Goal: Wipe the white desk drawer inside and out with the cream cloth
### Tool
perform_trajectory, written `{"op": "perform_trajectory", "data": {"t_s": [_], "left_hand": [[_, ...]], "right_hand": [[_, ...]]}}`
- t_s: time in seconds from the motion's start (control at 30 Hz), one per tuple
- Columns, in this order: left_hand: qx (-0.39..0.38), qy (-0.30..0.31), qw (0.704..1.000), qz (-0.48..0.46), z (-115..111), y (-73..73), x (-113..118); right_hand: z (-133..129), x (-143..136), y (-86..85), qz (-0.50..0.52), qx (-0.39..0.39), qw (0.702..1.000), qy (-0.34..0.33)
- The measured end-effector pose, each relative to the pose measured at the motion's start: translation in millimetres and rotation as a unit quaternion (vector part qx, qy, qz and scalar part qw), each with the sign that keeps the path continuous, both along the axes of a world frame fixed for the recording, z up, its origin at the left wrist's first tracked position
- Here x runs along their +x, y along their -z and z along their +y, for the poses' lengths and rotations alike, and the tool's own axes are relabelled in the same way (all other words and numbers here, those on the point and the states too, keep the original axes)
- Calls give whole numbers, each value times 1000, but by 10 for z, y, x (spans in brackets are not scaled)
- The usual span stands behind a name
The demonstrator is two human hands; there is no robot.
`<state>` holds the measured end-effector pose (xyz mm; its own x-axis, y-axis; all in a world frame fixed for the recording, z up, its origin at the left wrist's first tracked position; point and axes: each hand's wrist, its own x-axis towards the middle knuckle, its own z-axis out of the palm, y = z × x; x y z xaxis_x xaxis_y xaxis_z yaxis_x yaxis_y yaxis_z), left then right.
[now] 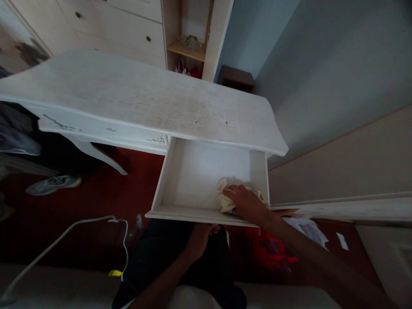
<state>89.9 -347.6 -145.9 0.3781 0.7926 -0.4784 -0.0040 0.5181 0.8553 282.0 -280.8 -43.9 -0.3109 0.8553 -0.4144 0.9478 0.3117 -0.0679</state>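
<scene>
The right hand is pressing flat on a crumpled cream cloth, fingers spread and lying loosely over its soft folds, in the near right corner of the open white drawer. The bunched cloth is stretching roughly across the drawer, left to right. The left hand is curling under the drawer's front edge, below the worn, matte painted desk

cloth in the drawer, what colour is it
Cream, off-white: the cloth under the right hand, seen in the head view.
</scene>
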Motion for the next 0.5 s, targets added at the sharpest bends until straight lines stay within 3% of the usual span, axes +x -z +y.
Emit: {"op": "perform_trajectory", "data": {"t_s": [0.1,0.2,0.33,0.5], "left_hand": [[-4,-8,1000,0,-5,1,-4],[3,-3,1000,-1,-12,25,-13],[6,0,1000,-2,-22,86,-12],[-2,-31,1000,1,-22,111,8]], "right_hand": [[-95,21,63,-46,42,997,56],[-28,53,99,-68,76,992,80],[262,137,93,-122,156,968,152],[802,171,54,-175,231,926,240]]}}
